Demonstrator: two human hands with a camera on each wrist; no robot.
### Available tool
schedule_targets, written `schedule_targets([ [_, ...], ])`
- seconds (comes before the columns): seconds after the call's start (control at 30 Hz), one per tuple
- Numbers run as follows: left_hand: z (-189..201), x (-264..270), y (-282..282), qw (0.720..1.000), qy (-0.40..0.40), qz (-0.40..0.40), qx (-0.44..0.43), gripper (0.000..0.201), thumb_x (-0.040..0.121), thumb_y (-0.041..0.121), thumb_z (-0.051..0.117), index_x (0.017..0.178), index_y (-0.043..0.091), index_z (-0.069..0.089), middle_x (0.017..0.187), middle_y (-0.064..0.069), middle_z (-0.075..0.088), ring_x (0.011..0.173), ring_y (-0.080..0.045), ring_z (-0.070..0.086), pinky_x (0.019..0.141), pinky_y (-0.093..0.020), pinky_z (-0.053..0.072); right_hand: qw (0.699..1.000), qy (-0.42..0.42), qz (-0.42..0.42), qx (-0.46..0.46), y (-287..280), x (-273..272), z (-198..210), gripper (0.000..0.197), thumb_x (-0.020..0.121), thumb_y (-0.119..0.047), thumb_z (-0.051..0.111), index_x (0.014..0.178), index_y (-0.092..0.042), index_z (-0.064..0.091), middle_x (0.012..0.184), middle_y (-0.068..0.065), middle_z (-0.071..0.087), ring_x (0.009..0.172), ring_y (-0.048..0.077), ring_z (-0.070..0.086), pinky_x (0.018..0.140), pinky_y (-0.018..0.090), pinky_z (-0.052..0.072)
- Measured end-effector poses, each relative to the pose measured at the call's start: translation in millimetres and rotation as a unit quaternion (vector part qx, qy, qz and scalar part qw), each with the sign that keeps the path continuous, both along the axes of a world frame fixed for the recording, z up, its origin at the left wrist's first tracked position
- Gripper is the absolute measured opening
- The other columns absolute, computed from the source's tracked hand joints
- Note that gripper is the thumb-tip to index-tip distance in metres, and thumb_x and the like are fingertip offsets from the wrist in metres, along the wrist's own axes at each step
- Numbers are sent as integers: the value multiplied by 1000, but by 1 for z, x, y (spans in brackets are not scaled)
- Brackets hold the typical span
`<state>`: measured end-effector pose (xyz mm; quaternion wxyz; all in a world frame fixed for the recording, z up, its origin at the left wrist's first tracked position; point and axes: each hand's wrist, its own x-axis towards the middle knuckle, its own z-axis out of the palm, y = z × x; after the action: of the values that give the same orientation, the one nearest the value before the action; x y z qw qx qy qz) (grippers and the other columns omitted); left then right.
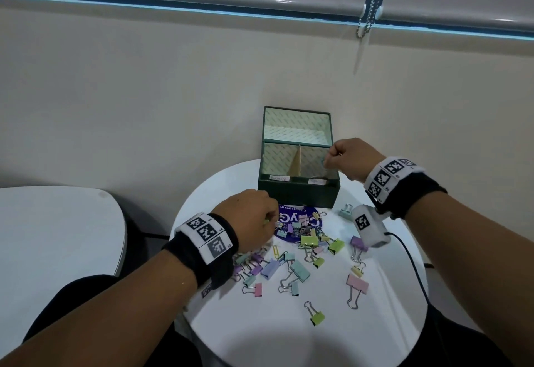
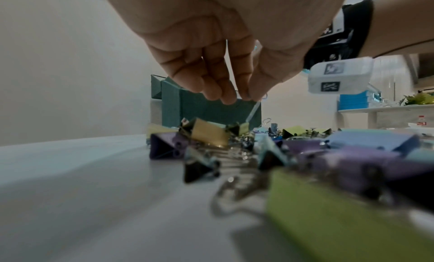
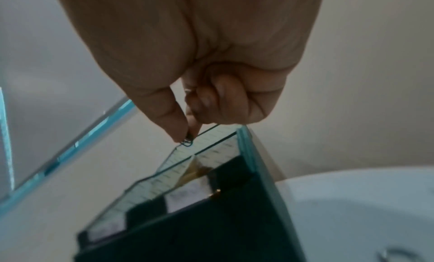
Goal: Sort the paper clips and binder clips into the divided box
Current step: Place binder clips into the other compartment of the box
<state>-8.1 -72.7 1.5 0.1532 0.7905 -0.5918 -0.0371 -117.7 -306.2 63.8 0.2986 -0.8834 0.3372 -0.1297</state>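
Observation:
A dark green divided box (image 1: 297, 194) stands open at the back of the round white table (image 1: 274, 340), a cardboard divider (image 1: 297, 162) splitting it in two. My right hand (image 1: 328, 162) hovers over the right compartment, thumb and forefinger pinching a small dark paper clip (image 3: 187, 142) above the box (image 3: 234, 221). Pastel binder clips (image 1: 289, 262) and a few paper clips lie scattered in front of the box. My left hand (image 1: 271, 218) is low over the pile's left side; its fingertips (image 2: 244, 97) pinch a light blue paper clip (image 2: 253, 108).
A purple round sticker (image 1: 289, 211) lies under the clips near the box. A second white table (image 1: 57, 236) is at the left, with a gap between the two. A black cable (image 1: 410, 259) runs off the right edge. The wall is right behind the box.

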Motion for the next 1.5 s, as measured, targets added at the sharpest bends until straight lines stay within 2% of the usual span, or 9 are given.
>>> schedule_targets([
  [0.17,-3,1,0,1000,-10,-7,-6,8,94,28,55,93,28,62,93,11,55,89,-10,51,79,-27,47,990,73,18,-117,-3,20,-1,11,92,-18,63,88,-9,67,93,7,68,72,15,55,60,22,42],
  [0.33,-5,6,-1,1000,-11,-4,-14,6,93,30,55,89,31,59,92,12,55,88,-9,51,78,-28,48,987,89,49,-123,7,12,8,35,89,-16,70,122,-25,68,118,-7,65,109,16,63,94,30,50],
  [0.53,-4,7,-3,999,-36,2,-21,7,95,33,54,94,31,60,94,13,57,88,-10,53,78,-30,49,976,99,149,-121,50,-38,-18,16,93,-16,65,92,-32,66,95,-15,63,87,4,61,83,22,54],
  [0.7,22,13,-17,995,-96,3,-21,6,95,32,54,94,31,60,95,12,57,88,-12,54,79,-32,50,957,220,147,-116,53,-60,-59,16,89,-24,67,103,-32,67,98,-12,65,92,12,62,87,28,54],
  [0.93,61,20,-91,997,-14,60,-39,9,96,31,55,92,25,60,87,7,63,84,-17,60,79,-33,52,976,194,83,-45,45,-60,-70,16,92,-28,59,103,-39,62,96,-13,66,88,11,62,81,29,54],
  [1.2,48,17,-144,995,5,95,30,23,98,26,57,109,15,74,111,-4,72,100,-23,66,92,-37,54,980,162,112,3,51,-62,-69,17,92,-33,65,108,-37,68,96,-13,64,86,8,60,70,25,46],
  [1.33,50,6,-123,999,-28,15,-7,25,95,27,60,116,22,72,108,3,70,99,-17,65,85,-31,52,982,164,93,-5,51,-63,-70,23,87,-13,57,94,-34,62,88,-9,65,79,12,64,64,26,53],
  [1.4,48,-6,-105,996,-43,-63,47,23,92,36,65,113,27,71,98,10,61,93,-13,60,78,-27,47,981,167,94,-14,50,-63,-70,24,82,-11,57,91,-33,59,86,-8,63,78,13,62,66,28,54],
  [1.5,29,-17,-83,972,-79,-130,180,58,77,66,70,126,36,62,107,10,54,98,-12,53,86,-31,47,981,167,97,-21,49,-61,-70,19,78,-12,59,80,-30,53,83,-6,61,77,14,58,64,29,48],
])
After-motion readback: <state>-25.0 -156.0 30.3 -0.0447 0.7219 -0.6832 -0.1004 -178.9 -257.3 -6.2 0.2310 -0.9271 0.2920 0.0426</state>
